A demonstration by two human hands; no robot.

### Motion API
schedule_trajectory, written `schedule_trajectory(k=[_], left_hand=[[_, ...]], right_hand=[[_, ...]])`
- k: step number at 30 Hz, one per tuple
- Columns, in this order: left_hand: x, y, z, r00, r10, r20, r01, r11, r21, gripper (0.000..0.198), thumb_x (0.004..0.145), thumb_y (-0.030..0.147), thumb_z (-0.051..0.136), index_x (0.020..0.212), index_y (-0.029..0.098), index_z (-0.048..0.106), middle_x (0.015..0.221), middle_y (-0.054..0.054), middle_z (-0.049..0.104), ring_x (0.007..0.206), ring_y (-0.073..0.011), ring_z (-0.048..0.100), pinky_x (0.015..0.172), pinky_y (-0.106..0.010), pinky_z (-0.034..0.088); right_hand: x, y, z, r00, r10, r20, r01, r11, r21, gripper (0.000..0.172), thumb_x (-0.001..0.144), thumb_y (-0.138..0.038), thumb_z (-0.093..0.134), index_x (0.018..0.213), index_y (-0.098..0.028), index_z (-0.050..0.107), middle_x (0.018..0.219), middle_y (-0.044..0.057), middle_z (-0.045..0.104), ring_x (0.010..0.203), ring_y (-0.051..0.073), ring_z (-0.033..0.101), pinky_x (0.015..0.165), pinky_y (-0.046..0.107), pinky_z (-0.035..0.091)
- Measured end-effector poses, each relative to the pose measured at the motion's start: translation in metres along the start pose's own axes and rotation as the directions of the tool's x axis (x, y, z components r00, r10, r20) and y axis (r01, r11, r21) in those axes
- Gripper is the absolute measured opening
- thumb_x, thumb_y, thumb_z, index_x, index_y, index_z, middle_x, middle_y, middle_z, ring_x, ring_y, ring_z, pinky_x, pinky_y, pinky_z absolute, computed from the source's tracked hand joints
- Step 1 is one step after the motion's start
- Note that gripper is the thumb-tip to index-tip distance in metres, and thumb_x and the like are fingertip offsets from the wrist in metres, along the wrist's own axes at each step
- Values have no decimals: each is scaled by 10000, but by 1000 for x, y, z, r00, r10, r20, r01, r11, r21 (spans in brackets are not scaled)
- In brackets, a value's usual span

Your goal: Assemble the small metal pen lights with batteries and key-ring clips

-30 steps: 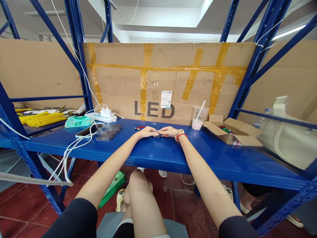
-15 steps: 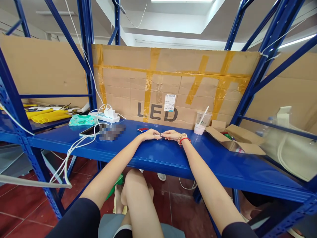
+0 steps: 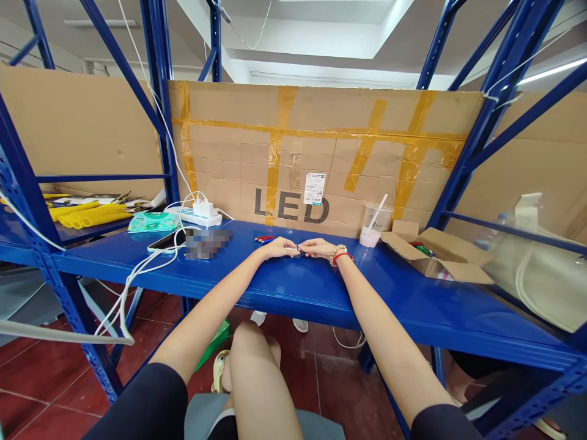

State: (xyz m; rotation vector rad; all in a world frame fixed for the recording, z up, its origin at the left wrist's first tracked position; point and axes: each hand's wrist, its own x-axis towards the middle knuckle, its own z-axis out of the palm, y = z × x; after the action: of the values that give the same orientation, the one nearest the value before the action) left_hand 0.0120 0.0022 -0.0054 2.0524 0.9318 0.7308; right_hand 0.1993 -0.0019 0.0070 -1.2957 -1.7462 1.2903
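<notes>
Over the blue shelf top, my left hand (image 3: pixel 279 247) and my right hand (image 3: pixel 318 248) meet fingertip to fingertip. Pinched between them is a small dark, shiny piece (image 3: pixel 299 249), mostly covered by the fingers and too small to name. Both hands are closed on it. A beaded bracelet and a red cord circle my right wrist. Just behind my left hand lie a few red and blue pens (image 3: pixel 265 239), apart from the fingers.
To the right stand a plastic cup (image 3: pixel 372 227) with a straw, an open cardboard box (image 3: pixel 431 260) and a pale bag (image 3: pixel 539 275). On the left are a phone (image 3: pixel 166 242), a power strip (image 3: pixel 195 216), a green packet (image 3: pixel 153 222) and white cables (image 3: pixel 132 278). Cardboard (image 3: pixel 229 159) closes the back.
My hands stay almost in place, fingertips still together on the small piece. My legs and feet have shifted a little under the shelf, and the view has moved slightly.
</notes>
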Motion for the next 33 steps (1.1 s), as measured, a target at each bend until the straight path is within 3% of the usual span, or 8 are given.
schedule_trajectory(k=[8,15,24,29,33], left_hand=[[3,-2,2,997,45,-56,-44,999,27,402,694,472,591,843,102,638,596,-12,606,603,-114,500,633,-248,377],[1,1,1,998,27,-51,-25,998,54,435,673,516,594,832,114,641,636,-23,624,639,-126,508,641,-248,374],[2,-2,0,999,35,-38,-34,999,34,432,678,510,589,838,111,627,636,-21,616,613,-115,494,620,-241,365],[6,-2,6,966,186,-179,-173,981,84,380,753,503,501,792,130,562,573,6,575,578,-111,493,616,-241,374],[9,0,12,919,284,-274,-251,956,153,308,825,455,417,791,159,498,573,23,559,588,-109,507,632,-239,390]], right_hand=[[2,3,-5,996,-76,-55,76,997,-13,205,634,-306,733,798,-192,687,739,-12,631,563,35,502,500,123,412],[1,3,-5,998,-58,-31,57,998,-33,244,598,-324,755,789,-186,689,699,-18,610,563,30,506,494,103,408],[-2,1,0,988,-111,-102,105,992,-66,290,563,-339,766,777,-163,682,626,-19,589,547,41,501,475,120,414],[4,-1,1,947,-268,-176,264,963,-48,303,600,-367,729,794,-139,682,616,-7,584,535,48,492,470,137,424],[7,-8,3,909,-307,-284,301,951,-64,365,602,-400,718,862,-146,685,663,18,612,568,70,517,434,138,405]])
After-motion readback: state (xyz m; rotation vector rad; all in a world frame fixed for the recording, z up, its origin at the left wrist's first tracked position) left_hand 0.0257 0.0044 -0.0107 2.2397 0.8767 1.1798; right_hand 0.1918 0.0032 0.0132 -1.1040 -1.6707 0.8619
